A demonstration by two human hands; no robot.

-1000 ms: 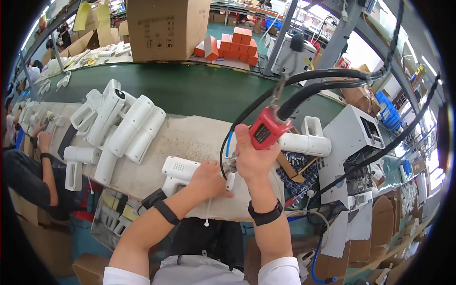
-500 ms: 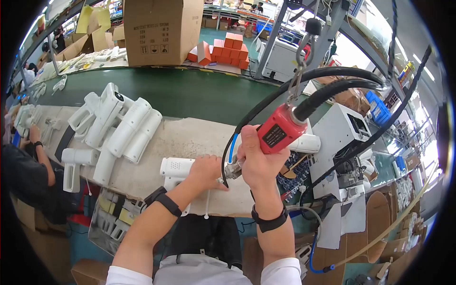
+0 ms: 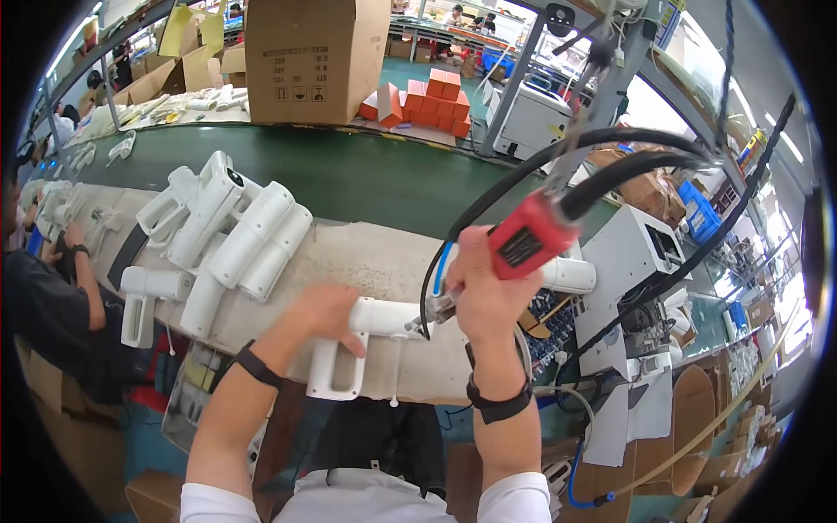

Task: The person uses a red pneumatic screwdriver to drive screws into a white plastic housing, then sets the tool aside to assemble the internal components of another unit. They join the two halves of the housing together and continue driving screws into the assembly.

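A white gun-shaped device with a loop handle lies on its side on the beige bench top, its handle toward me. My left hand is closed around its left end, the thumb coming down beside the handle. My right hand grips a red power screwdriver that hangs from a chain and trails thick black hoses. The screwdriver's metal nose is close to the device's right end; whether they touch I cannot tell. A thin white cord with a round tip hangs below the device.
Several similar white devices are piled at left. Beyond runs a green conveyor belt, with a large carton and orange boxes behind it. A white machine stands at right. A co-worker's arm is at far left.
My left hand has slid left along the device, from near the screwdriver's nose to the far end, uncovering the body and handle. My right hand still holds the screwdriver, now slightly blurred.
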